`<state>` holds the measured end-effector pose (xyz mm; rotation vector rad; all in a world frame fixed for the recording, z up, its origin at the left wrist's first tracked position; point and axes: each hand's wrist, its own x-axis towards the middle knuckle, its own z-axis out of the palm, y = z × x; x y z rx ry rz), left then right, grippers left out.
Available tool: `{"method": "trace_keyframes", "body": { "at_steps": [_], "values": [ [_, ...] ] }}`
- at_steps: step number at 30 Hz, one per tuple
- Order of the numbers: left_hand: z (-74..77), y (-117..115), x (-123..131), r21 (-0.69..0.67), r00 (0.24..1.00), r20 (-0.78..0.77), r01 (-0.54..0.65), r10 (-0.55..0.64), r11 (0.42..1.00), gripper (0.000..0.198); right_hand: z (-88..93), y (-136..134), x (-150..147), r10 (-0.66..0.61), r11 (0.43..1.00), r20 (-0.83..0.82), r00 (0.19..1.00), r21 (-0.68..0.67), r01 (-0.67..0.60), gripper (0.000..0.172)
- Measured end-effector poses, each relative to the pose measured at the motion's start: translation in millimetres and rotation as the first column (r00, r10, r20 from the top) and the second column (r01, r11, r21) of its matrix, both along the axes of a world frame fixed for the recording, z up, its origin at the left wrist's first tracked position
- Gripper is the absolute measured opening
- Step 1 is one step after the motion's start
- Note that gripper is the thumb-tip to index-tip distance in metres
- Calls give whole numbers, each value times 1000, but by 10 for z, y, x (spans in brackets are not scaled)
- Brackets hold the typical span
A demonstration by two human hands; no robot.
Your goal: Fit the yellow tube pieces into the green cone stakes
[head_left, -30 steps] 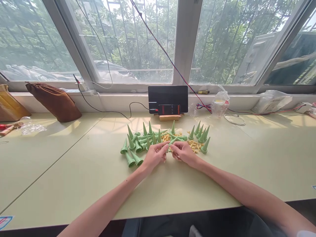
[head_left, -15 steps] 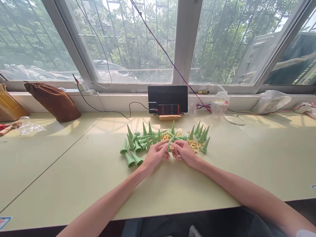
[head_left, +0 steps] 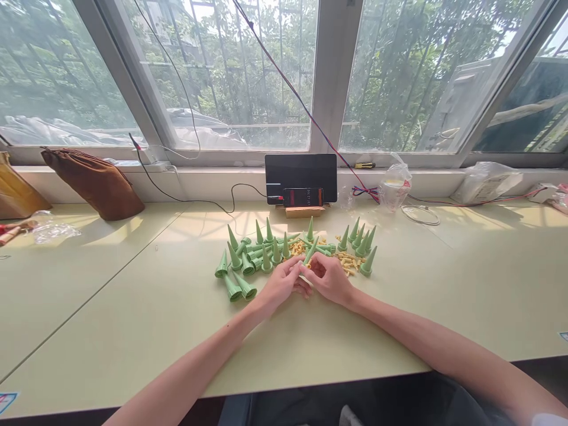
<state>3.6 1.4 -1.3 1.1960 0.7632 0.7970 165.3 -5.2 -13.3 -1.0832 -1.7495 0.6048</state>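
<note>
My left hand (head_left: 280,284) and my right hand (head_left: 328,278) meet over the pale green table (head_left: 133,307), fingers pinched together round one green cone (head_left: 310,252) whose tip points up and away. A small yellow piece shows at the cone's base between my fingertips. To the left lies a heap of green cones (head_left: 248,254), some upright, some on their sides. A row of upright green cones (head_left: 361,242) stands to the right. Small yellow pieces (head_left: 348,261) are scattered between them.
A black tablet (head_left: 302,177) and a phone (head_left: 304,197) on a wooden stand lean at the window sill behind the cones. A brown pouch (head_left: 93,183) lies far left. Plastic bags (head_left: 396,186) and cables sit at the back right.
Both hands have drawn closer together and slightly towards me, and the held cone has tilted more upright between them.
</note>
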Motion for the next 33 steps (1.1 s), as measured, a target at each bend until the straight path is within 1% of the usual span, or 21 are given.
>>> {"method": "trace_keyframes", "body": {
  "at_steps": [4, 6, 10, 12, 16, 25, 30, 33],
  "values": [
    [-14, 4, 5, -19, 1000, -1, 19, -19, 1000, 60, -15, 8, 3, -38, 999, 62, 997, 15, 37, 31],
    [-14, -1, 6, -17, 1000, -11, 20, -20, 1000, 59, -20, 12, 5, -42, 999, 82, 996, 21, 40, 32],
    [-8, -23, 4, 46, 999, -12, 41, -41, 998, 43, -27, 16, 10, -21, 1000, 109, 994, 19, 19, 32],
    [-6, -32, 6, 72, 998, -14, 60, -59, 996, 38, -30, 17, 15, -13, 1000, 121, 993, 17, 11, 31],
    [-14, -31, 12, 92, 997, -30, 73, -70, 993, 38, -33, 18, 29, -10, 1000, 144, 990, 22, 7, 30],
    [-46, -17, 13, 131, 995, -81, 59, -49, 990, 40, -36, 35, 56, 4, 999, 181, 983, 45, -12, 27],
    [-35, -13, 19, 123, 996, -69, 57, -49, 991, 40, -41, 36, 55, 4, 999, 174, 985, 37, -11, 27],
    [-13, -17, 12, 98, 998, -44, 56, -52, 994, 36, -42, 37, 48, 5, 999, 158, 987, 35, -11, 28]
  ]
}}
